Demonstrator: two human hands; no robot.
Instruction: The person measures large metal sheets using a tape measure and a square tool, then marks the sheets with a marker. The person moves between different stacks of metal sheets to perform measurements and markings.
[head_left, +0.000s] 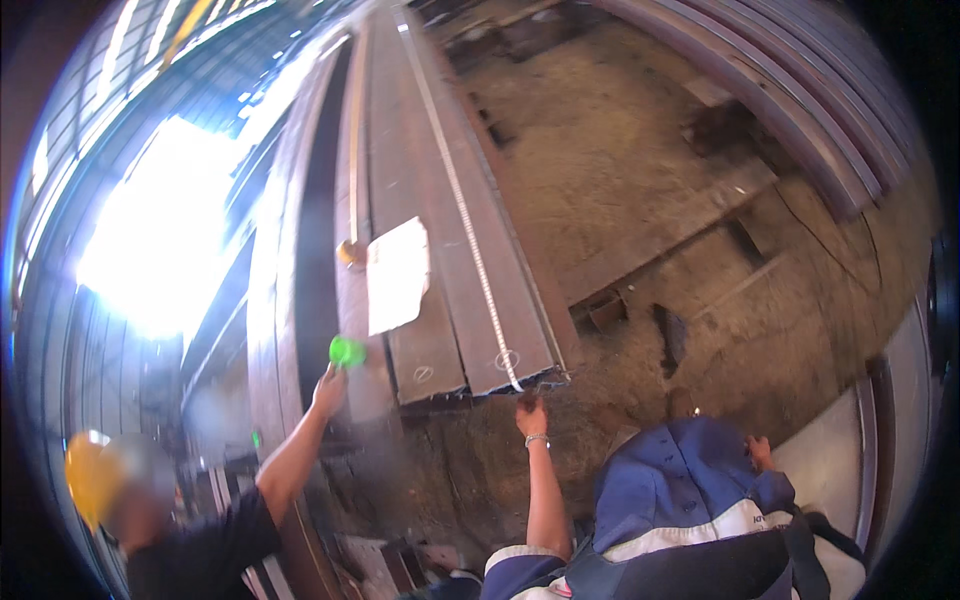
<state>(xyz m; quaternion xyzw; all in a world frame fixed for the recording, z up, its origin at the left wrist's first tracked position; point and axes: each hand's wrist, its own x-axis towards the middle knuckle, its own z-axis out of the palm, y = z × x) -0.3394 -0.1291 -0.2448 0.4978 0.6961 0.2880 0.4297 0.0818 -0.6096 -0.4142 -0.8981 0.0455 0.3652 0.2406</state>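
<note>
The long white measuring tape [479,262] lay along the brown steel beam [507,280], left hand [532,415] apparently gripping its end (right hand [762,454] unclear), reading presumably pending.

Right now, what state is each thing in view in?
White tape: stretched along the brown steel.
Paper sheet: lying on the steel.
Green object: held in the co-worker's hand.
Yellow helmet: worn.
Left hand: at the tape's near end, grip unclear.
Right hand: out sideways, grip unclear.

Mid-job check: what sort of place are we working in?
Probably a metal fabrication shop: long brown metal beams lie side by side, what looks like a pale measuring tape runs along one, and a co-worker wears a yellow hard hat.
</note>
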